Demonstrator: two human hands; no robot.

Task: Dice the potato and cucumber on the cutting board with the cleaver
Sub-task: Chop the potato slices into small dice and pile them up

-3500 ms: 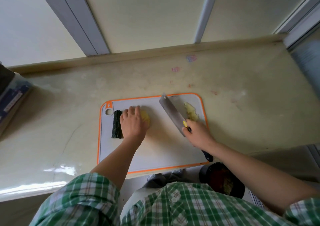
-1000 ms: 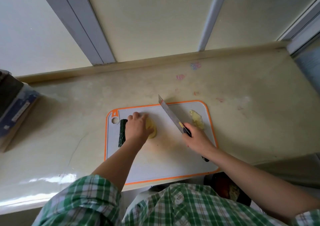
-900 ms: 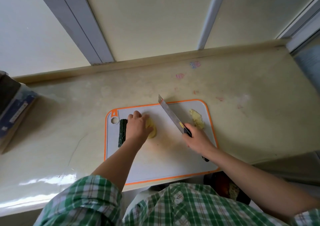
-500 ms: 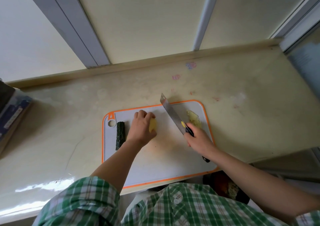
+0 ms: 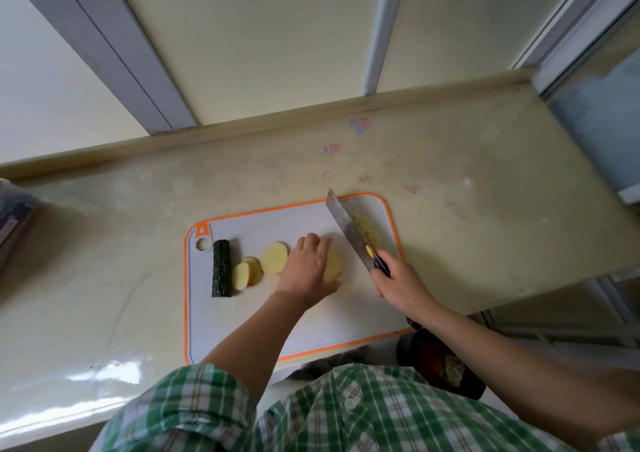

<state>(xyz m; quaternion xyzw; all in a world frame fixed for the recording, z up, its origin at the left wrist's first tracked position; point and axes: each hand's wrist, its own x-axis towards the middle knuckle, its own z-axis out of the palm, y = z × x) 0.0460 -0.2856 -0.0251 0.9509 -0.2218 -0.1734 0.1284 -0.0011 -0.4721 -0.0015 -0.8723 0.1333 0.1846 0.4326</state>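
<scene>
Beige countertop (image 5: 467, 236) carries the white cutting board (image 5: 263, 320) with an orange rim, its long side running left-right in front of me.

My left hand (image 5: 306, 269) is palm-down mid-board. The fingers lie over one potato slice (image 5: 333, 266), and I read that as pressing flat, not pinching. Only the slice's right edge pokes out past the fingers.

My right hand (image 5: 398, 283) is wrapped round the handle of the cleaver (image 5: 348, 228). The blade's long axis runs diagonally, from the handle at near-right up to the tip at far-left. I can't tell whether the edge touches the board.

Key relation: the pinned slice sits just left of the blade, near but apart, and the cleaver is between it and the diced potato pile (image 5: 369, 230) at the board's far-right corner. My judgement is that the next cut means bringing the edge left onto the exposed side of that slice, with the left fingertips close to the cut line. That is the risk.

The cucumber piece (image 5: 221, 268) is at the left end of the board, beside the hang hole, uncut, with its long axis running near-far. It is well apart from the cleaver, and the left hand is the nearer one.

Between the cucumber and the left hand there is a large potato slice (image 5: 274, 258), then two smaller overlapping slices (image 5: 246, 272) just beside the cucumber.

By my estimate the potato is partly diced and the cucumber not yet begun.
</scene>
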